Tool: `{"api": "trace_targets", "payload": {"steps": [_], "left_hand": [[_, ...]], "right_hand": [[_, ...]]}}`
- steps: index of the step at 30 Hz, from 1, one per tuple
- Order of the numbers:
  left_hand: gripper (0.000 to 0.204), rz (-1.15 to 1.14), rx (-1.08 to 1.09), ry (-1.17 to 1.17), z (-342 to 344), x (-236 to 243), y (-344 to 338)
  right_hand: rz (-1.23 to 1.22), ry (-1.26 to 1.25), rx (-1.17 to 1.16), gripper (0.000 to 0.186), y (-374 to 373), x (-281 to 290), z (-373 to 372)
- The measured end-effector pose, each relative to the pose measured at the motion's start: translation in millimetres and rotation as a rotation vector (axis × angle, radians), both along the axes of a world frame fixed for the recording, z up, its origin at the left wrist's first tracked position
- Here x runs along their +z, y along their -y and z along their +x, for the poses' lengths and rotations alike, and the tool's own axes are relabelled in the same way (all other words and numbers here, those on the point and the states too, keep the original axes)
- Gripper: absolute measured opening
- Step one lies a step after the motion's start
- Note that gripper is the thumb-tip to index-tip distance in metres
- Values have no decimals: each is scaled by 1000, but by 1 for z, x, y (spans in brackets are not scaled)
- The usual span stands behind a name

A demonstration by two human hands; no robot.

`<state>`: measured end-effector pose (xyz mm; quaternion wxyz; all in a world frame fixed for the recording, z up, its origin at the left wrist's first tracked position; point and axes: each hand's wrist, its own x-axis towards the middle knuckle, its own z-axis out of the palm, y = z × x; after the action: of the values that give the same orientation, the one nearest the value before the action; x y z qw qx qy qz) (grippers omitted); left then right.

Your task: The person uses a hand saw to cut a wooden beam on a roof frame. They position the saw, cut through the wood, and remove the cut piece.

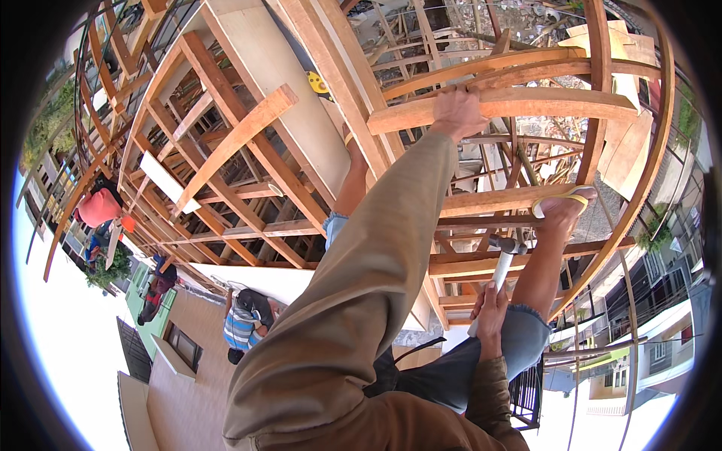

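My left hand [457,114] reaches far out over the wooden frame. Its fingers curl over the top of a short, slightly curved timber [556,104], which lies across the other beams. In my right hand [492,310], closer to my body, is a hammer [502,272] held by its pale handle. The dark hammer head points away from me, near my right shin. My right foot, in a sandal [564,200] with a yellow edge, rests on a crossbeam [496,201]. My left leg is partly hidden behind the left sleeve.
Open roof framing [248,143] spreads to the left, with a loose timber [237,146] lying across it. Through gaps, debris shows far below. A pale board [278,83] runs beside long rafters. Several people work lower down, one in a striped shirt [244,319].
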<state>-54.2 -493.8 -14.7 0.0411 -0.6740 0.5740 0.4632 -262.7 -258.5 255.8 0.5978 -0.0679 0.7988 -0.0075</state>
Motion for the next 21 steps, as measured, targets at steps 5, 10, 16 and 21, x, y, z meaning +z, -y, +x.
{"api": "trace_targets", "payload": {"steps": [5, 10, 16, 21], "left_hand": [[67, 78, -91, 41, -7, -11, -5], [71, 57, -94, 87, -9, -11, -5], [68, 59, -134, 145, -19, -17, -7], [66, 130, -164, 187, -24, -20, -3]], "right_hand": [[12, -20, -69, 38, 2, 1, 3], [-5, 22, -61, 38, 3, -7, -2], [-15, 36, -125, 40, 16, -2, -1], [2, 27, -161, 39, 27, 4, -8]]}}
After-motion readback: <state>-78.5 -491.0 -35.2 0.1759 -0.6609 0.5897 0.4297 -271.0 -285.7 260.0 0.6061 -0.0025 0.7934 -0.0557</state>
